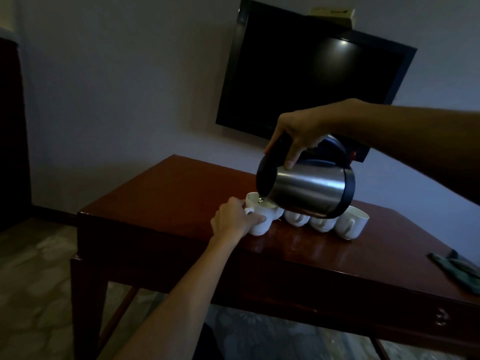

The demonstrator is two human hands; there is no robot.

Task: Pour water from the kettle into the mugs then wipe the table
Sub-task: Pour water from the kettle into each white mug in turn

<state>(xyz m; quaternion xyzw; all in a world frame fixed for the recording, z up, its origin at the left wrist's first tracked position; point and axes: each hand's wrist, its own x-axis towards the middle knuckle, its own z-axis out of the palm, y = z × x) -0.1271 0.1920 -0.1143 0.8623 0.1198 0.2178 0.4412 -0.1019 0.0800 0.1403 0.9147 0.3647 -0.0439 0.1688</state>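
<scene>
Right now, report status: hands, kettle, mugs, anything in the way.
Right hand grips kettle, tilted, spout over leftmost mug. Left hand holds that mug. Three more mugs in a row under the kettle. Green cloth lies apart, nothing blocking.

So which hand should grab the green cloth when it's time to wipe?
Probably the right hand. The green cloth lies at the table's far right edge, on that hand's side. It must put the kettle down first, though. The left hand grips the leftmost mug, farther away.
</scene>
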